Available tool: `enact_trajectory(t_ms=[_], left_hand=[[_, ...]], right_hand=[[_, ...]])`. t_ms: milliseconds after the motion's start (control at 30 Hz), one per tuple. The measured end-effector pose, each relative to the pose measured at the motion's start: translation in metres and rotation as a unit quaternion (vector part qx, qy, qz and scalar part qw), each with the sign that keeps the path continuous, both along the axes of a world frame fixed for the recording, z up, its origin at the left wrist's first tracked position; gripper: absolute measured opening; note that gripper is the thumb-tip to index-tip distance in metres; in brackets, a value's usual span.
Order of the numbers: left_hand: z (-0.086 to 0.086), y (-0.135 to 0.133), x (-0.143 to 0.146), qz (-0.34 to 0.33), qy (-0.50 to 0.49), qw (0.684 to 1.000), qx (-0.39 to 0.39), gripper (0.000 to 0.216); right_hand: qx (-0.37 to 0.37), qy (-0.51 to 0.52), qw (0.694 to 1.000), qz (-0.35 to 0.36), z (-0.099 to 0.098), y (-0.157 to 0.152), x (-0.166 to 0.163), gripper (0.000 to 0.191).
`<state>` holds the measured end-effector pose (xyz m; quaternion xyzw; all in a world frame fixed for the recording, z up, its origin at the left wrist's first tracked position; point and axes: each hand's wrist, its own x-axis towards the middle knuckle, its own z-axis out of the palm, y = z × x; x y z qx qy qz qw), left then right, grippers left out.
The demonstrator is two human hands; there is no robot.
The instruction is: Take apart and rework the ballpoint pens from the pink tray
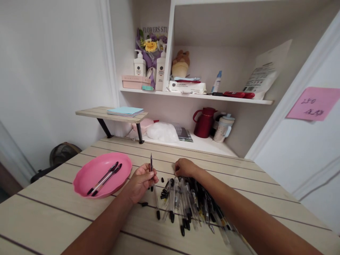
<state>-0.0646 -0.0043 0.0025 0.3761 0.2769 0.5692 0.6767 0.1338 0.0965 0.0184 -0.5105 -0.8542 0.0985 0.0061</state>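
Upright in my left hand (143, 180) is an uncapped pen (151, 163), gripped between thumb and fingers with its point upward. My right hand (184, 167) is closed at the far edge of a pile of pen parts (183, 198); its fingertips are turned away, so what they hold is hidden. Clear barrels, black caps and dark pieces lie jumbled in that pile, partly under my right forearm. Close to my left hand, a loose black cap (144, 204) and another small cap (162, 180) rest on the table. Two capped pens lie in a pink scalloped tray (82, 171) at the left.
The slatted wooden table (255, 198) carries a small raised stand (92, 112) with blue booklets (125, 111) at its back left. Behind are a red jug (204, 123), a pale cup (224, 128) and a white bag (162, 132). A loaded shelf (225, 100) hangs above them.
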Motion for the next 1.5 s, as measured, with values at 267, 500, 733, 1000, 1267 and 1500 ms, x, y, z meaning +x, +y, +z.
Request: enact_trajectory(t_ms=[267,500,733,1000,1267,1500], left_hand=[[0.001,-0.002,0.004,-0.012,0.040,0.999,-0.010,0.014],[-0.004,-0.002,0.005,-0.051,0.071,0.996,0.002,0.014],[-0.006,-0.003,0.006,-0.072,0.075,0.995,0.004,0.016],[0.001,-0.003,0.002,-0.027,0.078,0.997,-0.005,0.036],[0.000,0.000,-0.002,-0.017,0.088,0.996,-0.004,0.039],[-0.001,0.001,-0.002,-0.014,0.094,0.995,-0.002,0.039]], right_hand=[[0.014,0.097,0.995,-0.005,0.002,0.001,0.002,0.012],[-0.163,0.492,0.854,-0.045,0.014,-0.013,-0.003,0.014],[-0.193,0.545,0.816,-0.021,0.020,-0.027,-0.006,0.015],[0.031,0.211,0.977,-0.019,0.008,-0.006,0.005,0.016],[0.047,0.071,0.996,0.003,-0.003,-0.001,-0.008,0.024],[0.031,0.044,0.998,0.023,0.000,-0.008,-0.014,0.021]])
